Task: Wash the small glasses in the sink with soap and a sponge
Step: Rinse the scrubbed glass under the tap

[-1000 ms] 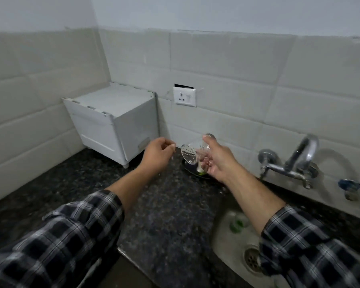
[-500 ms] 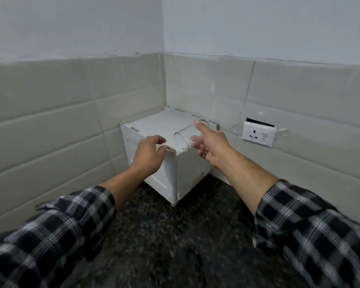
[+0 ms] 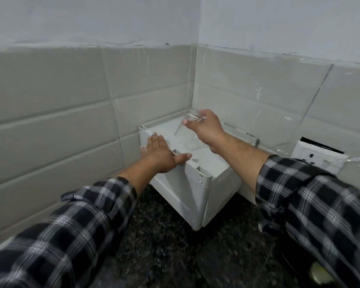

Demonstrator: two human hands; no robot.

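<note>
A small clear glass (image 3: 186,129) is held upside down, mouth downward and tilted, over the top of a white plastic box (image 3: 195,183) in the tiled corner. My right hand (image 3: 206,129) grips the glass by its base from above. My left hand (image 3: 162,152) lies flat on the box's near left edge, fingers spread and thumb along the rim, holding nothing. The sink, the soap and the sponge are out of view.
The box stands on a dark speckled granite counter (image 3: 164,252). Grey wall tiles close in on the left and behind. A white wall socket (image 3: 318,156) sits to the right of the box. Something yellowish (image 3: 320,275) shows at the bottom right corner.
The view has swung left, away from the sink and tap. My right hand has carried the glass over the box and turned it mouth down. My left hand has settled flat on the box edge.
</note>
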